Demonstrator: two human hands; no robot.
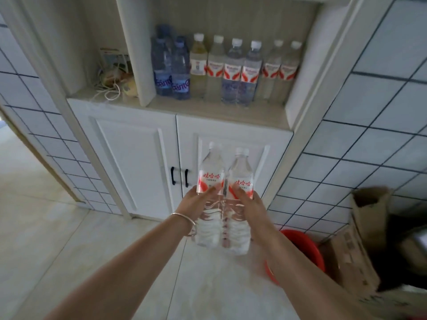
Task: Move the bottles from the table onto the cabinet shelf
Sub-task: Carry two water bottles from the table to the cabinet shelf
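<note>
Left hand (199, 199) is curled round the left bottle (209, 192); right hand (248, 202) is curled round the right bottle (239, 199). Both bottles are held upright, side by side and touching, in front of the white cabinet doors (138, 167) and below the shelf (219, 110). A bracelet (188, 221) is worn on the left wrist. On the shelf, a row of bottles (226, 70) is already stood along the back. Bare shelf is seen in front of the row. The table is out of view, so the remaining count cannot be told.
</note>
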